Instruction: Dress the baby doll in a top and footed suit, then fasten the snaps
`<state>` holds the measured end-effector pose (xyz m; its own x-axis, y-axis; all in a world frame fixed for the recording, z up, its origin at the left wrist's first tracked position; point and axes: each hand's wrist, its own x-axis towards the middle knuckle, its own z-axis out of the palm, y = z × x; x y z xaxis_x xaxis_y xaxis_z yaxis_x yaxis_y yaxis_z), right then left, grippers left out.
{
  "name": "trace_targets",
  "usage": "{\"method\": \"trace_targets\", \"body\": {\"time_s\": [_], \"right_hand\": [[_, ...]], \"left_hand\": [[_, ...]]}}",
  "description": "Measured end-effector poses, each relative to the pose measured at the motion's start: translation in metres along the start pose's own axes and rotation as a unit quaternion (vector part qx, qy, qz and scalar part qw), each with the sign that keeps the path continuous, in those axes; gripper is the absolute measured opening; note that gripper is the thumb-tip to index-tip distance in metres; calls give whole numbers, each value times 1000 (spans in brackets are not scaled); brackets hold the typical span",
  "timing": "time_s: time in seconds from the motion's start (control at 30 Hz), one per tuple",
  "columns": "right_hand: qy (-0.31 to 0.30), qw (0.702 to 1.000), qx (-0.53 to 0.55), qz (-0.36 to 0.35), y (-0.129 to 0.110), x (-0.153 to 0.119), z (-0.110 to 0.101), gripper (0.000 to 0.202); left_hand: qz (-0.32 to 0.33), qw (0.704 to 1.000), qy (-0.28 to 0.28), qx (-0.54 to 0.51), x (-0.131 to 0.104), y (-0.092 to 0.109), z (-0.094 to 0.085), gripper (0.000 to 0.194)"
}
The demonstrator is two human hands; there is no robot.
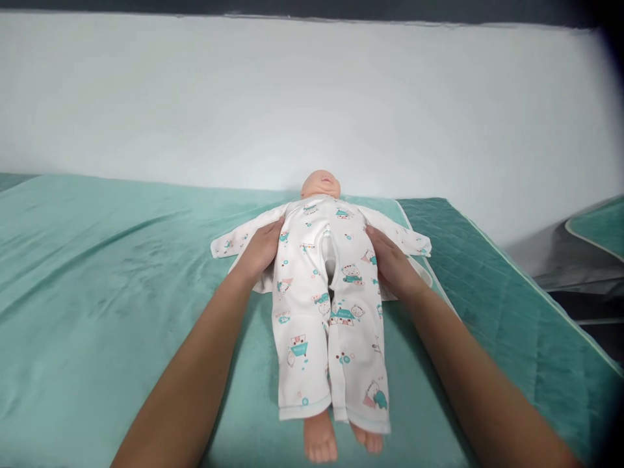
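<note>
A baby doll [320, 184] lies on its back, head at the far end, dressed in a white printed top [312, 207] and matching open-crotch trousers [299, 312]. Its sleeves spread out to both sides and its bare feet [320, 439] stick out of the trouser legs near me. My left hand [263, 250] rests against the left side of the trousers at hip height, its fingers stretched along the cloth and partly hidden. Against the opposite hip lies my right hand [391, 263], fingers extended and close together. Loose white cloth [420, 272] shows under and beside my right wrist.
A smooth green cover [121, 312] lies beneath the doll, with folds at the left. To the right is a quilted green pad [507, 312] with a pale edge. A white wall [312, 97] stands behind the doll's head. Another green-covered surface [602, 224] appears at far right.
</note>
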<state>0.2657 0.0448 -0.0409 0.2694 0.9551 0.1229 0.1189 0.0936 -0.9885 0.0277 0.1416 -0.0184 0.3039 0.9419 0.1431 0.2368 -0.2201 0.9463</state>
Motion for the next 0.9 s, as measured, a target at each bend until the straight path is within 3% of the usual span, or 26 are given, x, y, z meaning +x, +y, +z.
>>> {"method": "trace_targets", "body": {"time_s": [0.07,0.13,0.23,0.33,0.43,0.53,0.67,0.9], "right_hand": [[71,996,-56,-18,-6,-24,1,50],[101,988,-94,-65,-15,-60,5,49],[53,963,-195,-176,-30,-125,16,37],[-42,921,-309,-233,-38,-179,28,24],[-93,877,-412,-227,-41,-209,41,18],[-93,831,-502,-223,-40,-218,53,14],[-74,800,-545,-240,-38,-217,65,12],[-77,817,-491,-291,-52,-223,63,16]], "left_hand": [[30,998,29,49,-1,1,1,47],[62,989,88,102,-11,2,3,43],[130,965,159,161,-58,3,2,29],[169,958,140,183,-136,-3,-1,16],[168,968,57,180,-212,-13,-1,12],[180,966,5,185,-255,-18,3,23],[188,964,-23,187,-261,-12,14,27],[167,981,29,96,-263,7,11,8]]}}
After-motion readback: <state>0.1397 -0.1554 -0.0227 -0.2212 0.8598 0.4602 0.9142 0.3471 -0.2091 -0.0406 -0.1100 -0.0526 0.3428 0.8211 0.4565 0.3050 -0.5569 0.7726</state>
